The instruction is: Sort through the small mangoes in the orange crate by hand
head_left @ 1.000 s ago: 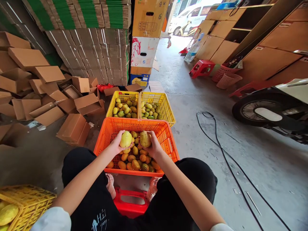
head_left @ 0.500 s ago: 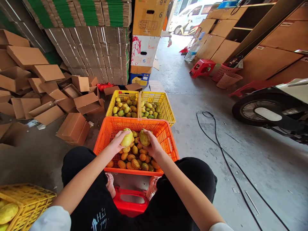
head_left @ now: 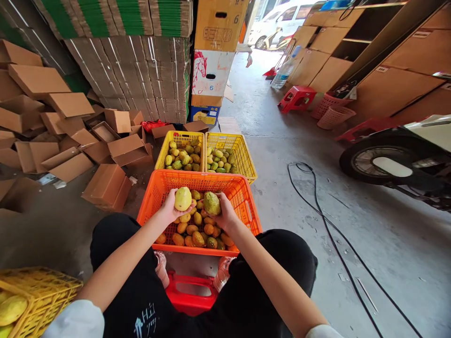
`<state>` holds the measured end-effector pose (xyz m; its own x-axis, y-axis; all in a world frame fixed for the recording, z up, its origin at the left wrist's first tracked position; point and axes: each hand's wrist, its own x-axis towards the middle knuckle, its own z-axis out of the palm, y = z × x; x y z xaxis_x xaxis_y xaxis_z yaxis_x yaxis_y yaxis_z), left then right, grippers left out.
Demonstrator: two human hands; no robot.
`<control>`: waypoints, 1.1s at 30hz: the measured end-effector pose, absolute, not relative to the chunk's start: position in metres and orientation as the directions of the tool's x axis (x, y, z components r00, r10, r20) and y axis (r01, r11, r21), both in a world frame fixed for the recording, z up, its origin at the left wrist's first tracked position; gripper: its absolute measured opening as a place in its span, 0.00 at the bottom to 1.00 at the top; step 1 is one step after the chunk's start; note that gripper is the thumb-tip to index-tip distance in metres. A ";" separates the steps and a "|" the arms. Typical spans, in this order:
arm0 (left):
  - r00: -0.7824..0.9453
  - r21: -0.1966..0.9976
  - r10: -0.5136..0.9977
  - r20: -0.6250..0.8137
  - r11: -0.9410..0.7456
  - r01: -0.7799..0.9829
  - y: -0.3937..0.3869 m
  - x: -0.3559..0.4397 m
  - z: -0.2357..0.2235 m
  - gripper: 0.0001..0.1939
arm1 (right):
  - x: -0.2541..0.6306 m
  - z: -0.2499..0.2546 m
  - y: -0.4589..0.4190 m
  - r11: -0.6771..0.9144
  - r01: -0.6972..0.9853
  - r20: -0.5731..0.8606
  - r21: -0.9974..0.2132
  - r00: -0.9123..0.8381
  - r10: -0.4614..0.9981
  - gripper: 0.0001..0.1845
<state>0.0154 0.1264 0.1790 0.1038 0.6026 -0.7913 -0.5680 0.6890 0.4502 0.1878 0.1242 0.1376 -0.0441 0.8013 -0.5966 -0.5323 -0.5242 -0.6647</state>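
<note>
Over the orange crate (head_left: 145, 212), my left hand (head_left: 170, 209) cradles a pale yellow fruit (head_left: 183, 199) in its palm, fingertips curled underneath. My right hand (head_left: 227, 212) grips a blotchy yellow-green fruit (head_left: 212, 203) from its right side, with the fingers partly hidden behind it. The two fruits are side by side with a gap between them. Below them in the crate lie many smaller orange and yellow fruits (head_left: 198, 239), several with dark or green patches. Their exact kind is unclear.
Two yellow crates (head_left: 251, 162) of green-yellow fruit stand beyond the orange one. Another yellow crate (head_left: 52, 293) is at lower left. Loose cardboard boxes (head_left: 107, 185) lie left. A black cable (head_left: 326, 218) and a motorbike (head_left: 373, 157) are at right. A red stool (head_left: 190, 305) sits below me.
Both hands have rolled outward, so the thumbs no longer cover the fruits' tops and more of each fruit shows. The left fruit has shifted slightly left. The crates stay put.
</note>
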 end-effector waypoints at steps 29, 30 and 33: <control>0.073 0.529 0.685 -0.725 0.621 -0.578 0.125 0.017 0.175 0.17 | 0.183 0.151 0.119 -0.457 -0.572 -0.582 -0.681 0.045 0.812 0.07; 0.076 0.520 0.683 -0.727 0.619 -0.588 0.125 0.017 0.175 0.18 | 0.183 0.151 0.119 -0.445 -0.573 -0.572 -0.688 0.051 0.818 0.07; 0.080 0.511 0.686 -0.723 0.609 -0.607 0.125 0.016 0.178 0.19 | 0.185 0.150 0.118 -0.424 -0.563 -0.536 -0.710 0.042 0.843 0.11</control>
<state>0.0161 0.1248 0.1782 0.0800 0.6862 -0.7230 -0.6071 0.6088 0.5107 0.1850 0.1181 0.1504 0.0416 0.8430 -0.5362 -0.5630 -0.4236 -0.7096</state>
